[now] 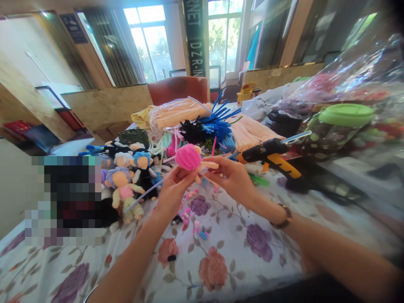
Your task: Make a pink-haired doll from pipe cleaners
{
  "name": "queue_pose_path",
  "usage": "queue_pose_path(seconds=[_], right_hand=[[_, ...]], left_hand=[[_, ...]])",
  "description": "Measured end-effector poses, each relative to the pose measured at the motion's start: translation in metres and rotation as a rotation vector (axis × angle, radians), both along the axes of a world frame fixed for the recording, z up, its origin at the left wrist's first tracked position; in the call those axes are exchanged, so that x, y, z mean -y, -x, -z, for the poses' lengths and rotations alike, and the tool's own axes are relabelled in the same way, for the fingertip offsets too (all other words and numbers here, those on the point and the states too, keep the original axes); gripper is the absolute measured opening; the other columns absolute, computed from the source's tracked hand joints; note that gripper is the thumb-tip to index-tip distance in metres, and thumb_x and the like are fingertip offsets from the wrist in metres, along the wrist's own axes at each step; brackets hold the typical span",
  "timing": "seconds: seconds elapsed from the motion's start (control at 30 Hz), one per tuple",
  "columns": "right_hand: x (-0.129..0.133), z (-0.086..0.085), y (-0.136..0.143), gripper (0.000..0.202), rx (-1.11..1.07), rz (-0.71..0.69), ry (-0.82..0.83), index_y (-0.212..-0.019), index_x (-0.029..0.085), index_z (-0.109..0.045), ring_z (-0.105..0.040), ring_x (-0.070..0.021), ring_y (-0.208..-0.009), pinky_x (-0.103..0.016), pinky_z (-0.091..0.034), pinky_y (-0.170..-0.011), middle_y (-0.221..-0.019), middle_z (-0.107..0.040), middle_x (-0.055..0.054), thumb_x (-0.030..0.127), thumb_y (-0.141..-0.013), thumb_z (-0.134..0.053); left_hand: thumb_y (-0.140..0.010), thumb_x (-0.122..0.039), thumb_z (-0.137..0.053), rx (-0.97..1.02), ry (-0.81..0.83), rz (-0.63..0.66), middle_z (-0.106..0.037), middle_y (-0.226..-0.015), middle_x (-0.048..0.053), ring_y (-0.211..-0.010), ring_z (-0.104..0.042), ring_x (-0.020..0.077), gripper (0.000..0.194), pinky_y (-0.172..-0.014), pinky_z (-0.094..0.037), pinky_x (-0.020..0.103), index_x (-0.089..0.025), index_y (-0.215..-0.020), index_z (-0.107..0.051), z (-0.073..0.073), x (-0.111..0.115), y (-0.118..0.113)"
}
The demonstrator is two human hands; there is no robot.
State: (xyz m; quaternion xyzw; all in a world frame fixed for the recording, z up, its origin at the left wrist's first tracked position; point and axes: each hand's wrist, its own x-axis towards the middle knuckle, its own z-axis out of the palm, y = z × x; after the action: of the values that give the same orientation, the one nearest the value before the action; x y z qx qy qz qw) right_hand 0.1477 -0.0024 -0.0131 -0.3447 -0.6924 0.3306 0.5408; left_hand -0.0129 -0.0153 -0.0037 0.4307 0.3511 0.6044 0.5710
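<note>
A small doll made of pipe cleaners, with bright pink hair (188,157) and peach limbs, is held up over the table between both hands. My left hand (175,185) pinches it from below the head. On its other side, my right hand (232,176) grips the doll near a peach limb. A pale lilac pipe cleaner (145,195) runs from beside my left hand toward the finished dolls. Pink and blue pipe cleaner scraps (200,231) lie on the flowered tablecloth (227,256) below the hands.
Several finished dolls (124,187) sit at the left. A black and orange glue gun (271,155) with a clear glue stick is at the right, near a green-lidded jar (344,122). Behind are blue pipe cleaners (221,120), peach bundles (179,113) and a chair (176,88).
</note>
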Motion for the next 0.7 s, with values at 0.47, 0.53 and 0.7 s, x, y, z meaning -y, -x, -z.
queue_pose_path(seconds=[0.47,0.53,0.7], right_hand=[[-0.007,-0.019,-0.023,0.048,0.171,-0.21,0.013,-0.124,0.021,-0.046,-0.066,-0.0121,-0.074,-0.024,-0.052,-0.069,-0.083,-0.07,0.001,0.011,-0.078,-0.059],[-0.006,-0.023,-0.025,0.048,0.213,-0.227,0.023,-0.123,0.021,-0.047,-0.066,-0.0128,-0.076,-0.025,-0.053,-0.07,-0.084,-0.071,0.001,0.011,-0.078,-0.059],[-0.004,-0.025,-0.026,0.046,0.259,-0.241,0.022,-0.121,0.024,-0.05,-0.069,-0.0139,-0.082,-0.025,-0.054,-0.075,-0.087,-0.073,0.002,0.013,-0.078,-0.06]], left_hand=[[-0.076,-0.034,-0.067,0.062,0.177,0.142,-0.071,-0.093,0.006,-0.084,-0.067,0.0175,0.029,-0.076,-0.057,0.031,-0.016,-0.099,-0.066,-0.006,0.002,0.007],[-0.074,-0.03,-0.068,0.041,0.216,0.12,-0.07,-0.089,0.005,-0.078,-0.066,0.0157,0.023,-0.072,-0.058,0.029,-0.015,-0.091,-0.068,-0.007,0.002,0.007],[-0.068,-0.017,-0.071,0.014,0.257,0.161,-0.067,-0.072,0.001,-0.064,-0.063,0.0117,0.009,-0.066,-0.059,0.027,-0.014,-0.074,-0.064,-0.008,0.004,0.008]])
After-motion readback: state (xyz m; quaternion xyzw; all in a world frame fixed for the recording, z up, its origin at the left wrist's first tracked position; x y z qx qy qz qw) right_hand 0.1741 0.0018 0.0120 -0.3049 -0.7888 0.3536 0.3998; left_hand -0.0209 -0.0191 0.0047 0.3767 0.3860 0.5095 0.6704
